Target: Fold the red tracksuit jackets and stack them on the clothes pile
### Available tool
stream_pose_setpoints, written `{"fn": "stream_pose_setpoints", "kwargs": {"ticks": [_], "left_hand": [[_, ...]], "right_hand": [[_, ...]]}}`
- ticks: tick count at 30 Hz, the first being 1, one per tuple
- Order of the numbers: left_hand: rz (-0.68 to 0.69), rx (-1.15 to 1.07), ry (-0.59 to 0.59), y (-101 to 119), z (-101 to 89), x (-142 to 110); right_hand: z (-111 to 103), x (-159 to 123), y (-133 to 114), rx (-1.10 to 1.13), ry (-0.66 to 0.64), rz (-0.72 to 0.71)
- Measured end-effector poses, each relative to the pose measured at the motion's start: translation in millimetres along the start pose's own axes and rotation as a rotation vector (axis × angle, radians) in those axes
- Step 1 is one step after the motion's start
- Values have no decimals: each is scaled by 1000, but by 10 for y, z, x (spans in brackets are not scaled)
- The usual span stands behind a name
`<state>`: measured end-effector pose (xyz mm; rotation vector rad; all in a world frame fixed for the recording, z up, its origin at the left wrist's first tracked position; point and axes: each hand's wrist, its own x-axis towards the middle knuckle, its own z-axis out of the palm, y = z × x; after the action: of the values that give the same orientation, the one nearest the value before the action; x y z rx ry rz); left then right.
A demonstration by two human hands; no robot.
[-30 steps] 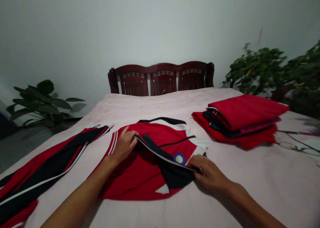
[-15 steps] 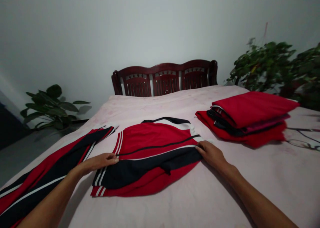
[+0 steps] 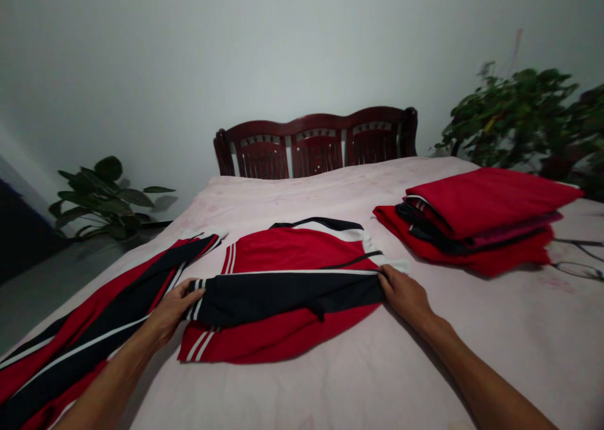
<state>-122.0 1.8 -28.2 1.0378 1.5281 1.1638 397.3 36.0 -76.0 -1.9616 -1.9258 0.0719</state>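
- On a pale pink bedspread (image 3: 438, 367), at centre: red track jacket (image 3: 292, 250) lying flat, black-and-white collar toward the wooden headboard (image 3: 316, 141).
- Across the jacket's middle: long black band (image 3: 283, 298), folded over the red body, white stripes at its left end; sleeve or side panel, not distinguishable.
- Left hand (image 3: 172, 313): fingers spread, tips touching the striped end of the band; firmness of any grip not distinguishable.
- Right hand (image 3: 404, 293): fingers curled over the band's right end, pinching the folded edge. Both hands well apart, one at each end of the fold.
- Done, judging from the layout: folded red garments (image 3: 486, 206) in a neat stack to the right of the jacket; one fold laid across the jacket.
- Left undone: jacket not yet folded into a compact shape, with red hem (image 3: 278, 339) and white stripes showing below the band; red-and-black track trousers (image 3: 108, 310) spread full length just beside the jacket, running out of view at lower left.
- Background: spectacles (image 3: 578, 270) on the bedspread beyond the stack; leafy potted plants (image 3: 106, 200) (image 3: 509, 112) on either side of the bed.
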Motion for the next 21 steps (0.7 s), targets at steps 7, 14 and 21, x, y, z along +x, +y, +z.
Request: {"fn": "stream_pose_setpoints", "kwargs": {"ticks": [7,14,21], "left_hand": [[104,-257,64,25,-44,-126],[41,213,-441,-74,-295,-534],[212,808,-304,-295,-38,-835]], "right_hand": [[-9,-60,-11,228,93,-271],[-129,-217,94,616,-197,-302],[-426,-319,-296,625,-437,-475]]}}
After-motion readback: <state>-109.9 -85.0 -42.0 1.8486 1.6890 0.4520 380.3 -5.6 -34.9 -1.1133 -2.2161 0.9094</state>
